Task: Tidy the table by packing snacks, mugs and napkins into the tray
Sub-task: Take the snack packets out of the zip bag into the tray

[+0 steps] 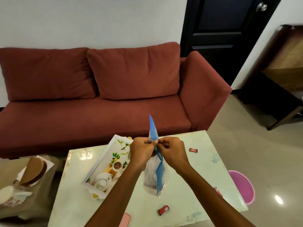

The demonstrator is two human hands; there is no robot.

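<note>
Above the pale green table (188,185) I hold a clear plastic bag with a blue strip (158,174) upright. My left hand (141,151) and my right hand (172,150) both pinch its upper part, side by side. A white tray (98,164) printed with a teapot, a cup and leaves lies on the table left of my hands, with napkin corners showing under it. Small red snack wrappers lie loose: one (193,150) right of my hands, one (163,210) near the front edge, one (218,191) partly hidden by my right forearm.
A red sofa (98,104) stands behind the table. A low side surface at the left holds a brown curved object (33,171) and white papers. A pink stool (242,185) stands right of the table. A pink item (125,220) lies at the front edge.
</note>
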